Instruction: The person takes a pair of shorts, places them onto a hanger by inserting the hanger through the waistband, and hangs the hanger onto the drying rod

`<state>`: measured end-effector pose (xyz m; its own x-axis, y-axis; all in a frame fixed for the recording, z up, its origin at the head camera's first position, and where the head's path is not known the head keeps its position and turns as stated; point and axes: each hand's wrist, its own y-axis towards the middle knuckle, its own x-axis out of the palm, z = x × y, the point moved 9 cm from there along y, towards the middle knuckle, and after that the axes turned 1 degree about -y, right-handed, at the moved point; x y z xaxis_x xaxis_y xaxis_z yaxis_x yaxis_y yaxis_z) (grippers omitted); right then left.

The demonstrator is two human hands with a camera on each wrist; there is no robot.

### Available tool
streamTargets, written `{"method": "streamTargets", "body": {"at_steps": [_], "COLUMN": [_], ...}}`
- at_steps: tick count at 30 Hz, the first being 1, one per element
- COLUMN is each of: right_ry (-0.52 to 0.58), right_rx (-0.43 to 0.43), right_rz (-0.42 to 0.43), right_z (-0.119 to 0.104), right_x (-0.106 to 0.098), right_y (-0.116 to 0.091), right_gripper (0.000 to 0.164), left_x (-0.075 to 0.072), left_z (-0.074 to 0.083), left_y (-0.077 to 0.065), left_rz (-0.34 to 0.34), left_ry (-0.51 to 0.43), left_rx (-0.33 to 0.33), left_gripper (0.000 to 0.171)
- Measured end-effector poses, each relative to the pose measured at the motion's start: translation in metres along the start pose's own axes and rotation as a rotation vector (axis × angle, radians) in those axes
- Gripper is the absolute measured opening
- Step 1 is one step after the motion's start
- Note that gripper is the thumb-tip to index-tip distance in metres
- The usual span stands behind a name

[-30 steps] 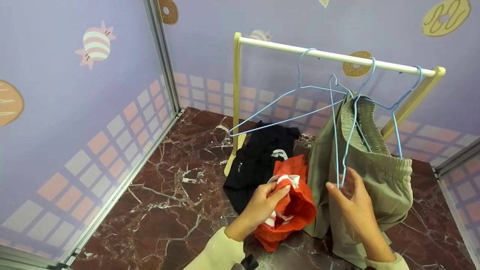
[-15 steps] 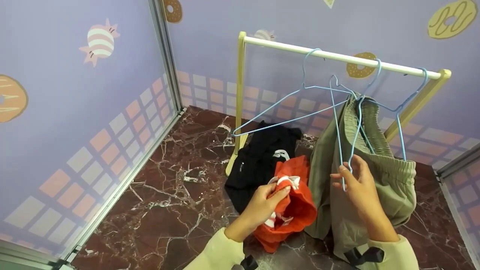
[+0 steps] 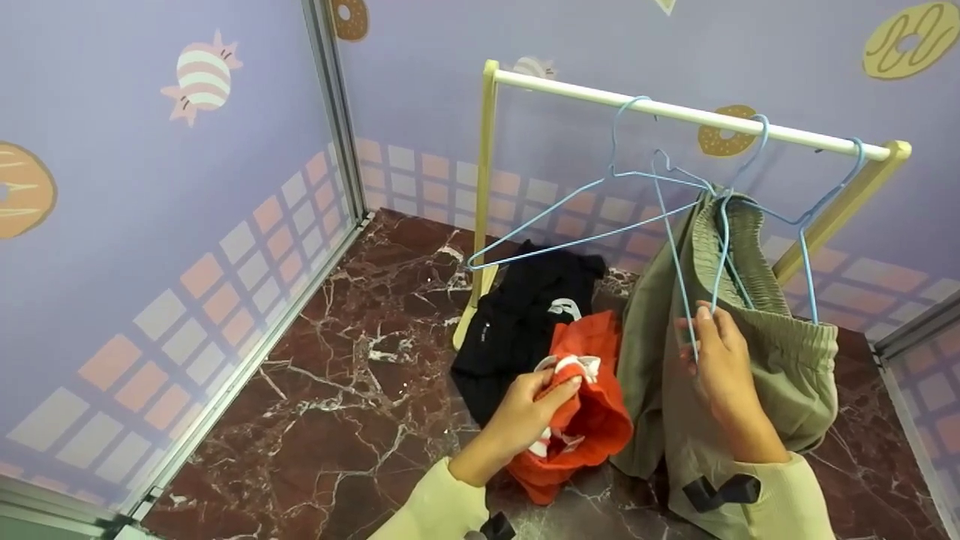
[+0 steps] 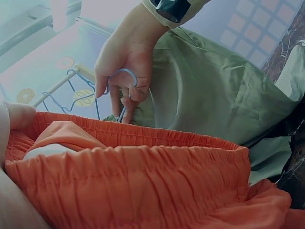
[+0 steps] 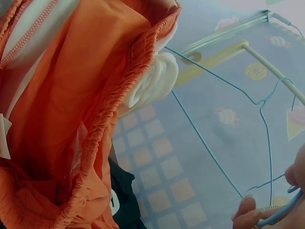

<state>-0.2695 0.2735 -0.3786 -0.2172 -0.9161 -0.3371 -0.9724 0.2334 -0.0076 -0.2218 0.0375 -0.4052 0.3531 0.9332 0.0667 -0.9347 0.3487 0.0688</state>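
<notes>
My left hand point(image 3: 525, 409) pinches the elastic waistband of a pair of orange shorts point(image 3: 589, 442), near their white drawstring point(image 3: 581, 367). The waist gapes open, showing white inside. To the right, my right hand point(image 3: 727, 367) grips a light blue wire hanger point(image 3: 676, 262); in the left wrist view its curved hook point(image 4: 125, 71) shows at the fingers. Just behind that hand, olive-green trousers point(image 3: 780, 345) with a gathered waistband hang from the rack. The right wrist view shows the orange shorts point(image 5: 52, 109) close up, with only my right fingertips point(image 5: 245, 214) at the lower corner.
A clothes rack with a white rail point(image 3: 570, 88) and wooden posts point(image 3: 484, 187) stands by the wall. Another blue hanger point(image 3: 540, 226) hangs bare on it. Black clothing point(image 3: 517, 322) lies on the dark marbled floor point(image 3: 337, 420). A side wall point(image 3: 135, 247) stands at the left.
My right hand has moved upward and its fingers have closed further round the hanger, whose lower end has shifted slightly right. The left hand keeps its hold on the orange shorts.
</notes>
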Motion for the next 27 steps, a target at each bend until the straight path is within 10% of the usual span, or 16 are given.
{"method": "streamTargets", "body": {"at_steps": [27], "right_ry": [0.034], "right_rx": [-0.015], "right_rz": [0.114], "right_z": [-0.006], "right_x": [-0.013], "right_y": [-0.015], "right_gripper": [0.042], "left_x": [0.002], "left_z": [0.001], "left_y": [0.000], "left_rz": [-0.002], "left_ry": [0.027], "left_rx": [0.027], "left_gripper": [0.028]}}
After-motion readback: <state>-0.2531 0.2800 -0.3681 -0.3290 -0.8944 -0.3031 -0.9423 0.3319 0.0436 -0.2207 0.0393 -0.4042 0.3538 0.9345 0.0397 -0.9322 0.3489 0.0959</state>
